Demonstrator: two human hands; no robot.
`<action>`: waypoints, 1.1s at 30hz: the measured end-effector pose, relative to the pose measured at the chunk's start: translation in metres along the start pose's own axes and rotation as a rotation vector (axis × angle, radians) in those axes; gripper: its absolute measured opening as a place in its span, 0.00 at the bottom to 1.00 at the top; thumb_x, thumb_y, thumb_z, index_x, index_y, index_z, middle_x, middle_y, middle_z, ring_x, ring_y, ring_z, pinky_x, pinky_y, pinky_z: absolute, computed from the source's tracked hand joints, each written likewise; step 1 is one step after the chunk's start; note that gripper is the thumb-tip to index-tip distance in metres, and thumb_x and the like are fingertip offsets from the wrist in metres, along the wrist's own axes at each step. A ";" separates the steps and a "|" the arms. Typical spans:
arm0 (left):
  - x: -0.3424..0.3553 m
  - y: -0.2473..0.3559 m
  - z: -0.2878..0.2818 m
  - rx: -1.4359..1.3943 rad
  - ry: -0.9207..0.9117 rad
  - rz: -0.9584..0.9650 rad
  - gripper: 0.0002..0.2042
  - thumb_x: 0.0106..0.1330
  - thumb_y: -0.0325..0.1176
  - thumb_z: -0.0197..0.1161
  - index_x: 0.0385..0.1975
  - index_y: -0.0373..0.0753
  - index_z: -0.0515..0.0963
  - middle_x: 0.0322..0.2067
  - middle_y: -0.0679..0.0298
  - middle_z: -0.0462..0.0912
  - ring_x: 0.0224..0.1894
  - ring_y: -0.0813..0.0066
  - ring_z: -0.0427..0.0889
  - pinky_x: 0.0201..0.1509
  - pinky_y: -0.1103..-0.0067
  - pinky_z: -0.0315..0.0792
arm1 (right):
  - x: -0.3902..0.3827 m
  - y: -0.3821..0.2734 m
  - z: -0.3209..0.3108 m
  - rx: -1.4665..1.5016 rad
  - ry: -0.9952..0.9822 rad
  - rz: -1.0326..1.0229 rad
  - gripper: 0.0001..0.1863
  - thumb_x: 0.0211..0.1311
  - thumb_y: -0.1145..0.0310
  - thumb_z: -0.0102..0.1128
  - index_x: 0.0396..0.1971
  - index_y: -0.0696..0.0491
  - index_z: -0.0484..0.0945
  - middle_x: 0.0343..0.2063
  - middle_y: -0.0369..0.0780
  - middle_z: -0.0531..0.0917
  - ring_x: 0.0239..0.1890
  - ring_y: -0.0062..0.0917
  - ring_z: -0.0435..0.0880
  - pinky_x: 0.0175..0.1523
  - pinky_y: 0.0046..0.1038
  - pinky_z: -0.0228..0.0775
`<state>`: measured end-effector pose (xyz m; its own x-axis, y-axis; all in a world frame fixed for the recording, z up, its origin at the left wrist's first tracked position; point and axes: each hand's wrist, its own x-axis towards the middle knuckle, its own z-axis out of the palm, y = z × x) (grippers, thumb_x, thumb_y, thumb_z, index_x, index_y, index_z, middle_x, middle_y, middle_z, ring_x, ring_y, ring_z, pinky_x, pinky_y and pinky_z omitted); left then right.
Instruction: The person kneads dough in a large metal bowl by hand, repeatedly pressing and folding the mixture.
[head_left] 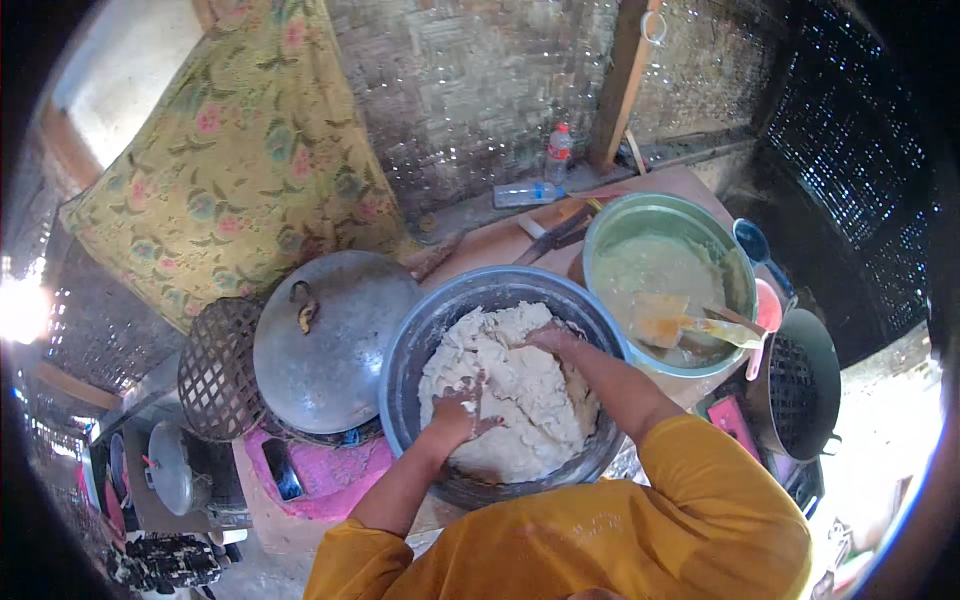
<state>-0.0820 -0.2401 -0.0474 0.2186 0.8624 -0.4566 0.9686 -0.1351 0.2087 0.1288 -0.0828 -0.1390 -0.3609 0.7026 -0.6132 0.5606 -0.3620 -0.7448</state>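
Observation:
A wide grey-blue basin (402, 382) holds a lumpy mass of pale dough (515, 420). My left hand (455, 412) lies on the left part of the dough, fingers spread and smeared with it. At the upper right of the dough, my right hand (550, 338) is pushed into it, its fingertips hidden, so I cannot tell how they are bent. Both forearms come from yellow sleeves at the lower edge.
Around the basin are a domed metal lid (335, 355), woven basket (215, 365), green tub (640, 210) of batter with utensils, pink ladle (766, 308), blue ladle (750, 240), dark pot (820, 380), plastic bottles (525, 195) and phone (282, 470) on pink cloth (330, 485).

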 end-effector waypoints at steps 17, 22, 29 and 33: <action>-0.008 -0.032 -0.082 -0.420 0.220 -0.126 0.32 0.54 0.60 0.53 0.52 0.43 0.68 0.50 0.51 0.71 0.51 0.55 0.71 0.52 0.71 0.67 | -0.146 -0.017 0.108 -1.061 0.080 -0.253 0.50 0.48 0.33 0.42 0.63 0.52 0.41 0.63 0.53 0.43 0.65 0.48 0.38 0.64 0.51 0.24; 0.068 -0.095 -0.046 -0.214 0.308 0.145 0.28 0.63 0.54 0.39 0.57 0.42 0.61 0.58 0.49 0.60 0.60 0.56 0.60 0.59 0.71 0.60 | -0.193 -0.065 0.056 -0.818 -0.232 -0.308 0.45 0.50 0.40 0.50 0.63 0.49 0.45 0.61 0.51 0.53 0.63 0.40 0.52 0.65 0.40 0.41; 0.131 -0.072 -0.022 -0.607 0.067 -0.049 0.33 0.63 0.59 0.31 0.58 0.39 0.60 0.58 0.49 0.61 0.59 0.54 0.61 0.63 0.70 0.51 | -0.139 0.015 0.021 -1.055 0.067 -0.123 0.38 0.51 0.47 0.52 0.60 0.50 0.55 0.55 0.48 0.64 0.59 0.37 0.62 0.62 0.34 0.53; 0.153 -0.055 -0.018 -0.790 -0.060 0.047 0.41 0.58 0.67 0.34 0.56 0.32 0.61 0.56 0.49 0.63 0.60 0.58 0.60 0.63 0.73 0.51 | -0.104 0.021 0.022 -1.029 0.093 -0.140 0.34 0.52 0.50 0.52 0.57 0.51 0.59 0.52 0.48 0.68 0.56 0.36 0.65 0.61 0.33 0.54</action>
<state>-0.1040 -0.0916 -0.1135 0.2852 0.8337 -0.4728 0.5920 0.2347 0.7710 0.1620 -0.1771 -0.0969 -0.4377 0.7581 -0.4835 0.8982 0.3933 -0.1964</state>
